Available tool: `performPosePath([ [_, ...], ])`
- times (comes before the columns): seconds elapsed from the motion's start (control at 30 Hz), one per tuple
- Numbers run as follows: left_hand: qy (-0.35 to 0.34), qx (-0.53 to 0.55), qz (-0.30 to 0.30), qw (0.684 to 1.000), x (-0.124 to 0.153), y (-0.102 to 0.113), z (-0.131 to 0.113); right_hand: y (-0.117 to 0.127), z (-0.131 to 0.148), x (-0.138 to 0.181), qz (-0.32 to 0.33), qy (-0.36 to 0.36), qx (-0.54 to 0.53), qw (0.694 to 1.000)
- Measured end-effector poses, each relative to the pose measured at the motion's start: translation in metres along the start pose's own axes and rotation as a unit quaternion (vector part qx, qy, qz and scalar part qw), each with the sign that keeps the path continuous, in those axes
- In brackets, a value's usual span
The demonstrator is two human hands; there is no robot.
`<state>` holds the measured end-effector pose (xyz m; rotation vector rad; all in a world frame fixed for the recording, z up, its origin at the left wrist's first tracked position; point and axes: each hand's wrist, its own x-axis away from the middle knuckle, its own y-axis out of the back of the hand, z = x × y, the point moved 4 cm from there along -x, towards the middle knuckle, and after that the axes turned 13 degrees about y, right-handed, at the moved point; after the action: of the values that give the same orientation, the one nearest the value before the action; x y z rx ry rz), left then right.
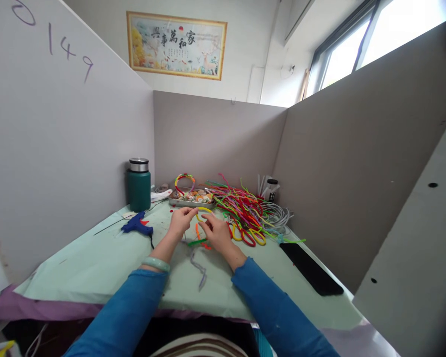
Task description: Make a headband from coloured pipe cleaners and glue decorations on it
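Note:
A yellow pipe cleaner (205,209) is bent into a curve between my two hands, just above the table. My left hand (181,221) pinches one end of it between thumb and fingers. On the other side my right hand (216,231) has its fingers closed at the pipe cleaner. Under and between the hands lie a short green pipe cleaner piece (197,242) and small orange pieces (197,231). Nearer to me a wavy grey pipe cleaner (198,270) rests on the pale green table cover (126,267).
A blue glue gun (137,224) and a green bottle (139,186) stand at the left. Behind the hands sit a metal tray (186,203) of small parts and a colourful headband (185,176). Right are heaped pipe cleaners (241,203) and a black phone-like slab (312,268). Grey partitions (219,139) surround the table.

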<state>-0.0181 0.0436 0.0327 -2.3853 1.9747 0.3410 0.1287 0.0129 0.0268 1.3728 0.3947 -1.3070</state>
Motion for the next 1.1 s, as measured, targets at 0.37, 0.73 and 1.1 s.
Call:
performPosePath([
  [0.37,0.068,0.172,0.157,0.970,0.001,-0.009,-0.001,0.000,-0.004,0.003,-0.014,0.005,0.076,0.997],
  [0.73,-0.155,-0.121,-0.019,0.980,-0.003,-0.003,-0.005,0.012,0.014,-0.002,-0.033,0.069,0.075,0.994],
  [1.1,-0.275,-0.201,0.092,0.936,0.022,-0.017,-0.022,0.020,-0.033,-0.005,-0.188,-0.178,-0.182,0.948],
])
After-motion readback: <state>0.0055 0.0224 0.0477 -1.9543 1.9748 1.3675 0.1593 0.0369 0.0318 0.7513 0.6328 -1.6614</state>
